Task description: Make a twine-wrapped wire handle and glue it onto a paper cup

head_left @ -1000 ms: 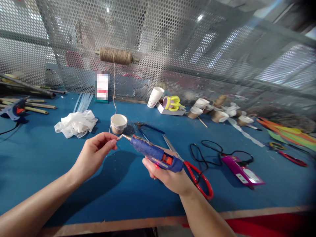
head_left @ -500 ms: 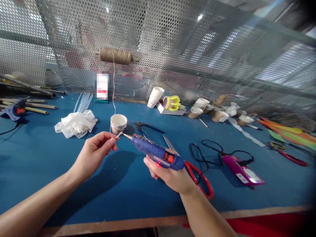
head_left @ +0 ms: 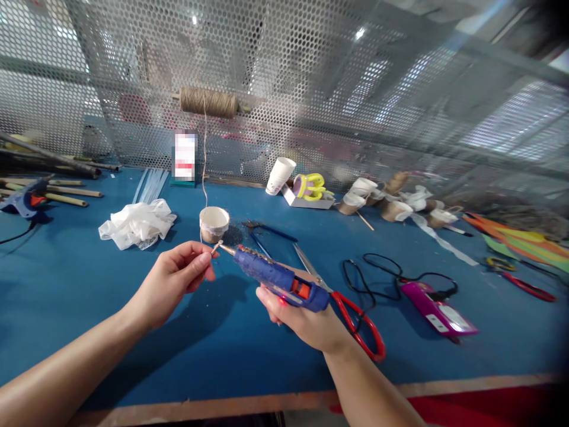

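Observation:
My left hand (head_left: 182, 276) pinches the end of a thin twine (head_left: 205, 178), which runs down from a brown twine spool (head_left: 208, 101) at the mesh. Wrapped around a blue hot glue gun (head_left: 271, 274), my right hand (head_left: 302, 317) points its nozzle to the left. The nozzle tip meets, or nearly meets, the twine end just above my left fingertips. Right behind the fingers stands a small paper cup (head_left: 214, 224) with a wrapped lower part. Red-handled scissors (head_left: 358, 326) lie partly behind my right hand.
Blue-handled pliers (head_left: 271, 230) lie mid-table. Crumpled white plastic (head_left: 137, 224) sits at left, near another glue gun (head_left: 26, 198). On the right are a purple power strip (head_left: 438, 311) with a black cord and several wrapped cups (head_left: 395, 209). White cups (head_left: 281, 176) stand at the back.
My right hand has shifted the glue gun slightly left and down. The left hand has moved a little, still pinching the twine near the nozzle.

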Demonstrator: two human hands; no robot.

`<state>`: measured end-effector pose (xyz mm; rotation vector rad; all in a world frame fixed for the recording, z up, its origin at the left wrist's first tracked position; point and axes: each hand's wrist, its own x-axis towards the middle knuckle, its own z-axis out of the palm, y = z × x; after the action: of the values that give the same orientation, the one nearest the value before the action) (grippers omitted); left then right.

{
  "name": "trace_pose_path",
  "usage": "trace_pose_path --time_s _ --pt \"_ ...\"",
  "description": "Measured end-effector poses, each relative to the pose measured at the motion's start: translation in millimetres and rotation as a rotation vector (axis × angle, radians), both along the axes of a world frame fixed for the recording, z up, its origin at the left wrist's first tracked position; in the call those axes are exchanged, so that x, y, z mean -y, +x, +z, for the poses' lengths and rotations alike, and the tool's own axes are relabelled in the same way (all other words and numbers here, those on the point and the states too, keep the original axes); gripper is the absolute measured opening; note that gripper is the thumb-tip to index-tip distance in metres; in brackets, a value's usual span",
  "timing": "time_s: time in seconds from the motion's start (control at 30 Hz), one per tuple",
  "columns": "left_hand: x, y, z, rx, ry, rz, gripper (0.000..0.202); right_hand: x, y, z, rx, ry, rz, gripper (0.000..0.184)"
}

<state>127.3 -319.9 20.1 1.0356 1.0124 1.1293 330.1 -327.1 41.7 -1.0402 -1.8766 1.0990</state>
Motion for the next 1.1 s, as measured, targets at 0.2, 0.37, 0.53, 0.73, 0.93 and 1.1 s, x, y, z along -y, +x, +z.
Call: trace_pose_path --time_s 0.2,0.37,0.53,0.73,0.93,1.1 --pt "-2.0 -0.2 1.1 0.137 -0.102 -0.069 0.022 0.3 0.4 -1.5 -0.001 -0.002 -0.016 0.019" --pt "-1.6 -0.5 0.8 0.154 -0.107 -0.082 0.021 2.0 -0.9 -1.2 -0.022 -0.005 -0.057 0.022" --pt "-1.1 -0.8 -1.0 0.145 -0.104 -0.092 0.019 1.6 -0.8 -0.4 0.016 0.026 -0.036 0.019" --pt "-2.7 -0.1 -1.0 0.141 -0.104 -0.084 0.021 1.0 -1.1 -0.5 0.077 0.101 -0.053 0.015" --pt "-1.3 0.1 0.0 0.116 -0.090 -0.055 0.021 -0.9 -1.5 0.3 0.137 0.110 -0.055 0.014" --pt "-1.8 -0.1 -0.8 0.109 -0.091 -0.040 0.021 0.6 -0.6 0.4 0.181 0.097 -0.052 0.014"
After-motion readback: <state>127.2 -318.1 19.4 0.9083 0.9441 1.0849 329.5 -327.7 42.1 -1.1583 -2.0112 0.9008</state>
